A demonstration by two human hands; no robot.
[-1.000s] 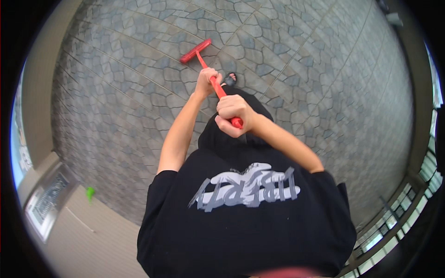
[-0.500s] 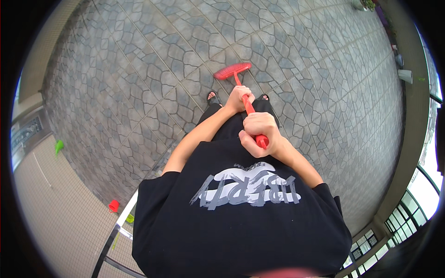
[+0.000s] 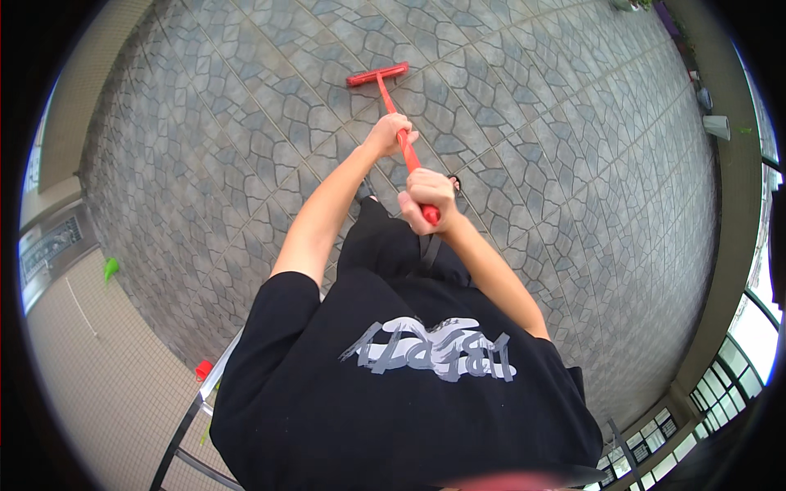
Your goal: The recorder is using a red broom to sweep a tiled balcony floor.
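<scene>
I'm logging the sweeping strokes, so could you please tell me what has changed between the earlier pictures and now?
The red broom has been pushed forward: its head now lies farther out on the paved floor, and both arms are more extended. The left hand remains lower on the handle, the right hand at its top end.

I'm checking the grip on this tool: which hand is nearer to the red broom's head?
Left. The left hand grips the red handle partway down, closer to the broom head. The right hand holds the handle's top end, farthest from it.
</scene>
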